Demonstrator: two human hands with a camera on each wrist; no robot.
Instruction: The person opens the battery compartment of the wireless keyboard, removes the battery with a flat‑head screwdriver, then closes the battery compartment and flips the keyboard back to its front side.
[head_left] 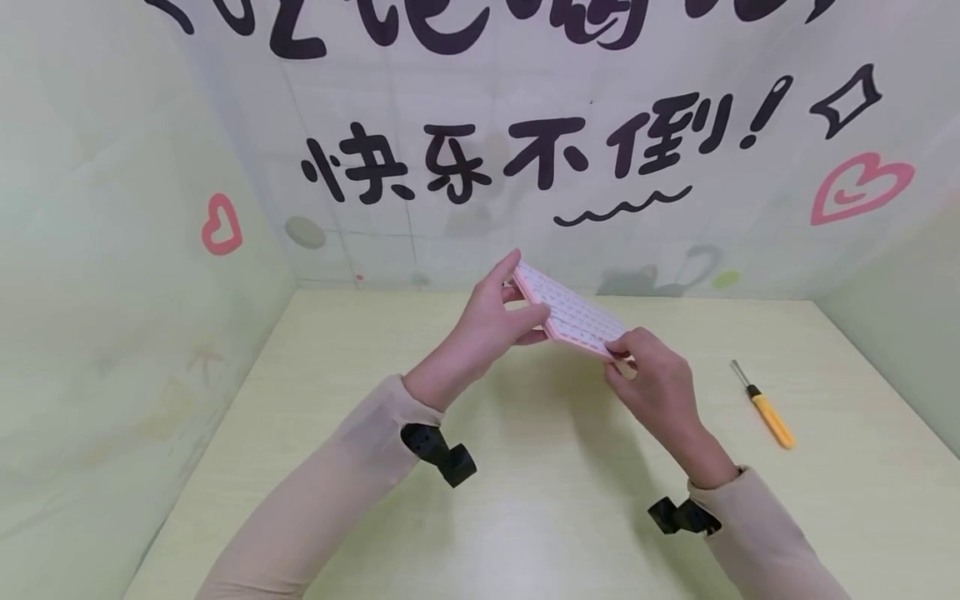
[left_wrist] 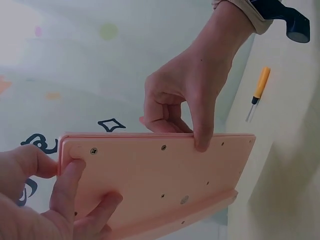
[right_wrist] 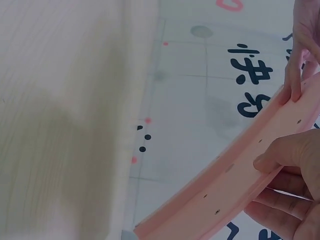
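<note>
A pink keyboard (head_left: 572,308) with white keys is held tilted above the table, its key side toward the head camera. My left hand (head_left: 491,315) grips its left end, thumb over the edge and fingers spread on the underside. At the near edge, toward the right, my right hand (head_left: 662,382) pinches the keyboard between thumb and fingers. The left wrist view shows the pink underside (left_wrist: 140,172) with several small screws, and the right thumb pressing on it. Part of the keys is covered by the right hand in the head view.
To the right on the pale table (head_left: 525,500) lies a screwdriver (head_left: 768,414) with a yellow handle, its metal tip pointing away. Behind the table hangs a white backdrop (head_left: 480,83) with black writing and pink hearts. Pale walls stand at both sides.
</note>
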